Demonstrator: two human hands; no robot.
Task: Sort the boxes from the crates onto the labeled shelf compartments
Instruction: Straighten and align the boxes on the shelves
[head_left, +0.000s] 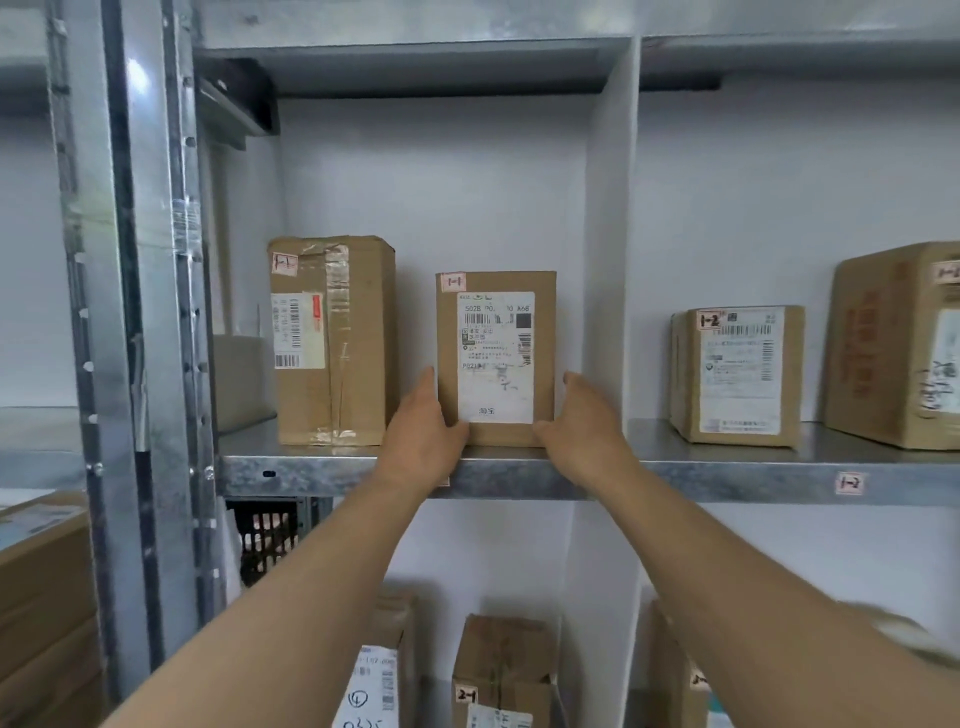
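head view, facing a metal shelf (311, 470) split by a white divider (608, 260).

small box (496, 358): brown cardboard, upright, in the compartment left of the divider, bottom on the shelf board close to the front edge. pink tag (453, 282) reading 1-1 at its top left corner, white shipping label on the front.

left hand (423, 441): clasps the small box at its lower left corner, fingers laid up along the left side, thumb wrapped onto the front by the label's bottom edge.

right hand (582, 431): clasps the lower right corner the same way, thumb tip on the front, fingers running up beside the right side. whether those fingers press the cardboard or stand just off it, cannot tell. both forearms reach up from below.

tall box (332, 340): same compartment, to the left of the small box, apart from it, also tagged 1-1, taped down the front.

right of the divider: two more boxes, a medium box (737, 374) tagged 1-2 and a large box (898, 343) cut off by the frame edge. a 1-2 sticker (850, 483) sits on the shelf's front edge below them.

lower level: a box tagged 2-1 (501, 670). a black crate (267, 535) shows behind the shelf's left post, under the board.
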